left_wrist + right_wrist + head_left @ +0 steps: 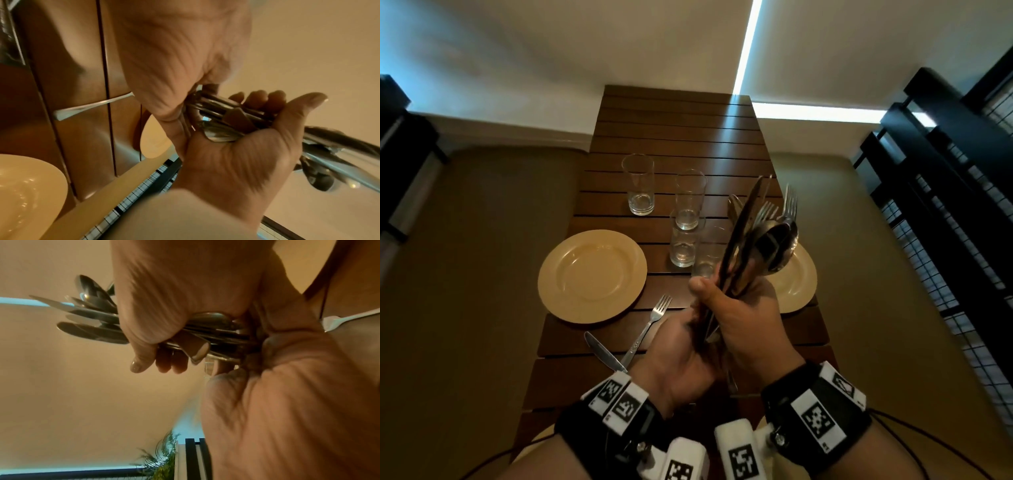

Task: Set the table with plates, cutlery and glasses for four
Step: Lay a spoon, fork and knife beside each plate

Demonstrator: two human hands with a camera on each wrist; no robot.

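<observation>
progress: early — we see two plates (591, 275) on the counter (674, 137), one fork (650, 322) and knife (604, 351) laid | glasses (690, 200) clustered mid-counter | both hands (726, 329) together, clamped on cutlery bundle (760, 229) | left: distribute

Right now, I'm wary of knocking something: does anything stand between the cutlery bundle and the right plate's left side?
Yes: a glass stands just left of the right plate, partly hidden behind the cutlery bundle.

Steel cutlery bundle (753, 236) upright above table; four glasses (690, 200), two plates (592, 275) set.
</observation>
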